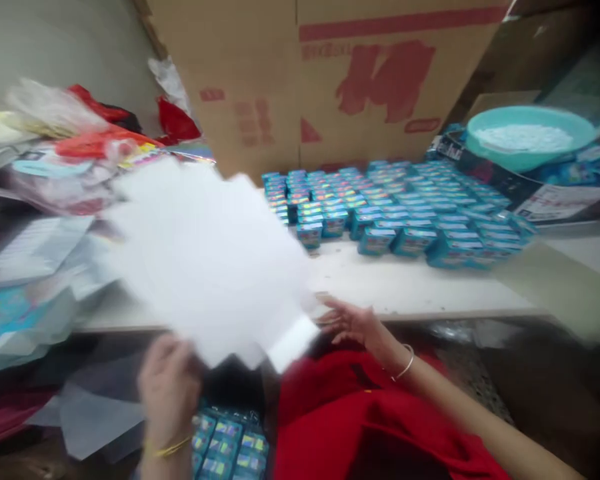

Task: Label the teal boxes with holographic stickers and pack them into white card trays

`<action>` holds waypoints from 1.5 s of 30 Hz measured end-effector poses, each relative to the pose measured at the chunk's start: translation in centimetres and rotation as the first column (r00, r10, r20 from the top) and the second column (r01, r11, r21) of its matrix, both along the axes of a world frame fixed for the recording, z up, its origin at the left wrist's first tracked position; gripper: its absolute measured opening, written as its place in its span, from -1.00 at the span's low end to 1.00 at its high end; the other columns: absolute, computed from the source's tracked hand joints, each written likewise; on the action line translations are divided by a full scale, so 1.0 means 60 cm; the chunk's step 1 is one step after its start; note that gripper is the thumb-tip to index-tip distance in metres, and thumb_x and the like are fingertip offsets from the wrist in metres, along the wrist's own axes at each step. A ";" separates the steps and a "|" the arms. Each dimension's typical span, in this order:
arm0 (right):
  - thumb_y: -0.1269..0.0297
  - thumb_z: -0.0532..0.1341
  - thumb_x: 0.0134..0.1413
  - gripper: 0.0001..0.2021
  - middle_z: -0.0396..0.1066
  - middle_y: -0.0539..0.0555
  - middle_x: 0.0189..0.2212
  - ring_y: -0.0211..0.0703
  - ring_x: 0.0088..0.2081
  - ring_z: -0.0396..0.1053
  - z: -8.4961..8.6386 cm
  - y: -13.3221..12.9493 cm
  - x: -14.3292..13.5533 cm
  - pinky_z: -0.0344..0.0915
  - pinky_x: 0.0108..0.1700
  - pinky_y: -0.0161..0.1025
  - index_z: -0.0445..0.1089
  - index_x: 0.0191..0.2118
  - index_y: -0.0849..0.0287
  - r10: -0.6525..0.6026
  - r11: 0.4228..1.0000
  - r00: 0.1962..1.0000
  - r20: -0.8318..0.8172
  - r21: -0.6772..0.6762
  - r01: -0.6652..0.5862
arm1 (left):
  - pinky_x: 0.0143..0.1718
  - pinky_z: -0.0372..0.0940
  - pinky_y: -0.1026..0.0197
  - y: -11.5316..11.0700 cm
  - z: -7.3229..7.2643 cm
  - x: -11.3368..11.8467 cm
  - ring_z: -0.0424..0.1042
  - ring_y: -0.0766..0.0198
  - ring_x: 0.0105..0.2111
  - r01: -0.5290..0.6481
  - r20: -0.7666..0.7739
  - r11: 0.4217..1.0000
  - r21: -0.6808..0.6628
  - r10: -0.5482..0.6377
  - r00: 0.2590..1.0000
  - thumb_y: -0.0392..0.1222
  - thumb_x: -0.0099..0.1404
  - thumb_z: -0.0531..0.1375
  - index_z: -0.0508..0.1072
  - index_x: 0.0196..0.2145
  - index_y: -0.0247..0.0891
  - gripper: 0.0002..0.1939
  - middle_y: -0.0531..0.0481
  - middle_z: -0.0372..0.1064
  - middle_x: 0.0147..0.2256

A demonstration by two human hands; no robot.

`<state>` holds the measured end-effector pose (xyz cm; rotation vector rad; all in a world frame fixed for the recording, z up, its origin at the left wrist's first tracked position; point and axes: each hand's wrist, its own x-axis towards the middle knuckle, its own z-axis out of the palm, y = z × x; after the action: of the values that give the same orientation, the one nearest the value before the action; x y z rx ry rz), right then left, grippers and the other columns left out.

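Observation:
A white die-cut cardboard blank [205, 260] with notched edges is tilted up in front of me, blurred by motion. My left hand [170, 380] is closed on its lower left edge; the thumb and fingertips are partly smeared. Close to the blank's lower right corner is my right hand [353, 323], its fingers stretched out and apart, holding nothing I can see. Whether those fingertips touch the card I cannot tell. Behind the blank, several rows of small blue boxes [375, 240] stand on the white table [380, 287].
A large brown carton [260, 87] rises behind the table. At the right, a turquoise basin [530, 157] with white pieces rests on a dark box. Plastic bags [105, 137] and flat printed card [25, 313] crowd the left. More blue boxes [227, 447] lie below the table edge.

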<state>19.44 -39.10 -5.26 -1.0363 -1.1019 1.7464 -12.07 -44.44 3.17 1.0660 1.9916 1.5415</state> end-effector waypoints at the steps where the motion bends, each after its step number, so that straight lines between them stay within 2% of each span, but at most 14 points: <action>1: -0.43 0.05 -0.09 -0.22 0.45 0.22 -0.15 -0.02 -0.19 0.45 0.002 -0.011 0.022 0.40 -0.23 -0.16 0.37 0.00 0.16 -0.077 0.997 0.997 -0.015 -0.021 0.077 | -0.61 0.15 0.33 0.019 -0.041 0.044 0.21 0.38 -0.61 0.159 0.200 0.987 0.004 -0.157 0.967 0.00 0.04 0.24 0.32 -0.49 -0.19 -0.76 0.15 0.21 -0.60; 3: -0.31 0.22 -0.13 -0.40 0.48 0.14 -0.29 -0.08 -0.29 0.43 -0.003 -0.034 0.065 0.38 -0.28 -0.20 0.43 -0.19 0.16 -0.220 0.973 0.975 0.042 -0.057 0.222 | -0.50 0.24 0.33 0.055 -0.119 0.121 0.30 0.38 -0.54 0.394 0.417 0.918 0.034 -0.372 0.829 0.01 0.05 0.27 0.32 -0.46 -0.23 -0.72 0.12 0.30 -0.53; 5: -0.20 0.32 -0.19 -0.52 0.45 0.07 -0.47 -0.14 -0.42 0.37 -0.018 -0.050 0.101 0.33 -0.37 -0.23 0.41 -0.40 0.19 -0.302 0.943 0.940 0.157 -0.097 0.319 | -0.45 0.29 0.30 0.080 -0.179 0.175 0.33 0.37 -0.51 0.535 0.540 0.845 -0.002 -0.449 0.712 0.02 0.05 0.28 0.30 -0.43 -0.25 -0.69 0.11 0.34 -0.50; 8: -0.26 0.33 -0.33 -0.47 0.32 0.00 -0.63 -0.23 -0.55 0.21 -0.055 -0.056 0.130 0.18 -0.50 -0.26 0.31 -0.57 0.18 -0.380 0.894 0.870 0.314 -0.119 0.433 | -0.51 0.27 0.28 0.101 -0.223 0.212 0.32 0.36 -0.57 0.653 0.506 0.737 -0.175 -0.502 0.701 0.07 0.09 0.25 0.29 -0.44 -0.26 -0.66 0.11 0.30 -0.56; 11: -0.32 0.29 -0.42 -0.43 0.20 -0.05 -0.69 -0.29 -0.56 0.11 -0.089 -0.044 0.134 0.09 -0.52 -0.30 0.19 -0.66 0.15 -0.446 0.856 0.805 0.392 -0.075 0.511 | -0.52 0.24 0.26 0.109 -0.216 0.216 0.29 0.32 -0.59 0.572 0.015 0.724 -0.385 -0.615 0.788 0.08 0.19 0.17 0.30 -0.49 -0.25 -0.67 0.08 0.25 -0.60; 12: -0.33 0.28 -0.42 -0.42 0.17 -0.07 -0.70 -0.30 -0.56 0.09 -0.098 -0.039 0.133 0.07 -0.53 -0.31 0.16 -0.67 0.14 -0.456 0.850 0.791 0.409 -0.064 0.523 | -0.46 0.26 0.24 0.110 -0.206 0.218 0.31 0.29 -0.54 0.516 -0.207 0.760 -0.394 -0.621 0.756 0.06 0.22 0.15 0.32 -0.48 -0.25 -0.69 0.05 0.27 -0.56; 14: -0.33 0.28 -0.41 -0.42 0.13 -0.08 -0.71 -0.32 -0.57 0.06 -0.110 -0.031 0.127 0.04 -0.54 -0.32 0.15 -0.68 0.14 -0.455 0.845 0.780 0.430 -0.069 0.530 | -0.28 0.30 0.16 0.105 -0.185 0.229 0.38 0.20 -0.36 0.532 -0.531 0.778 -0.333 -0.621 0.577 0.02 0.24 0.16 0.39 -0.36 -0.25 -0.75 -0.06 0.37 -0.41; 15: -0.31 0.28 -0.41 -0.43 0.12 -0.09 -0.71 -0.33 -0.57 0.06 -0.113 -0.029 0.125 0.03 -0.54 -0.33 0.15 -0.68 0.14 -0.450 0.844 0.782 0.431 -0.081 0.531 | -0.18 0.29 0.10 0.101 -0.176 0.238 0.39 0.14 -0.25 0.617 -0.606 0.720 -0.319 -0.655 0.452 0.01 0.23 0.18 0.41 -0.27 -0.25 -0.74 -0.12 0.41 -0.30; 18: -0.26 0.31 -0.39 -0.46 0.13 -0.10 -0.71 -0.34 -0.59 0.06 -0.119 -0.028 0.120 0.01 -0.56 -0.34 0.18 -0.66 0.15 -0.456 0.830 0.799 0.393 -0.138 0.541 | -0.04 0.24 0.03 0.084 -0.166 0.275 0.36 0.07 -0.08 0.845 -0.604 0.371 -0.385 -0.793 0.073 -0.04 0.26 0.18 0.43 -0.09 -0.22 -0.69 -0.21 0.39 -0.07; 20: -0.22 0.33 -0.37 -0.47 0.15 -0.10 -0.71 -0.35 -0.60 0.07 -0.122 -0.030 0.120 0.02 -0.57 -0.34 0.18 -0.65 0.15 -0.469 0.817 0.811 0.349 -0.177 0.549 | -0.11 0.26 0.10 0.073 -0.171 0.295 0.40 0.15 -0.17 0.875 -0.534 0.234 -0.423 -0.845 -0.032 -0.12 0.33 0.10 0.46 -0.16 -0.22 -0.78 -0.17 0.44 -0.16; 24: -0.17 0.36 -0.32 -0.52 0.22 -0.09 -0.69 -0.31 -0.58 0.16 -0.130 -0.033 0.123 0.11 -0.57 -0.34 0.22 -0.60 0.15 -0.472 0.811 0.855 0.215 -0.275 0.517 | -0.27 0.27 0.22 0.074 -0.180 0.309 0.37 0.27 -0.34 0.870 -0.329 0.181 -0.459 -0.944 0.024 -0.17 0.39 -0.01 0.48 -0.31 -0.25 -0.72 -0.12 0.43 -0.33; 30: -0.12 0.39 -0.31 -0.53 0.35 -0.05 -0.61 -0.30 -0.55 0.24 -0.153 -0.033 0.126 0.21 -0.52 -0.32 0.33 -0.49 0.21 -0.481 0.813 0.876 0.048 -0.350 0.465 | -0.30 0.25 0.25 0.102 -0.178 0.302 0.34 0.30 -0.39 0.858 -0.044 0.120 -0.499 -0.993 0.113 -0.08 0.31 0.11 0.46 -0.38 -0.26 -0.76 -0.02 0.39 -0.40; 34: -0.09 0.39 -0.30 -0.54 0.34 -0.05 -0.61 -0.33 -0.57 0.23 -0.160 -0.032 0.126 0.18 -0.55 -0.34 0.35 -0.47 0.24 -0.486 0.809 0.874 0.013 -0.370 0.456 | -0.31 0.24 0.26 0.106 -0.177 0.310 0.31 0.30 -0.36 0.873 -0.078 0.087 -0.480 -0.995 0.056 0.02 0.22 0.22 0.42 -0.33 -0.25 -0.74 -0.03 0.34 -0.29; 45: -0.14 0.40 -0.34 -0.50 0.34 -0.03 -0.62 -0.31 -0.59 0.24 -0.156 -0.032 0.126 0.18 -0.57 -0.33 0.34 -0.48 0.23 -0.476 0.817 0.879 0.007 -0.365 0.445 | -0.32 0.21 0.28 0.133 -0.176 0.315 0.29 0.32 -0.39 0.862 0.028 -0.061 -0.504 -0.998 -0.055 -0.06 0.33 0.08 0.44 -0.37 -0.26 -0.74 0.00 0.34 -0.38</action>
<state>26.98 -41.02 -14.64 -1.3088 -0.4218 1.5921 6.84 -36.44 -7.42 2.0026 0.8438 0.0464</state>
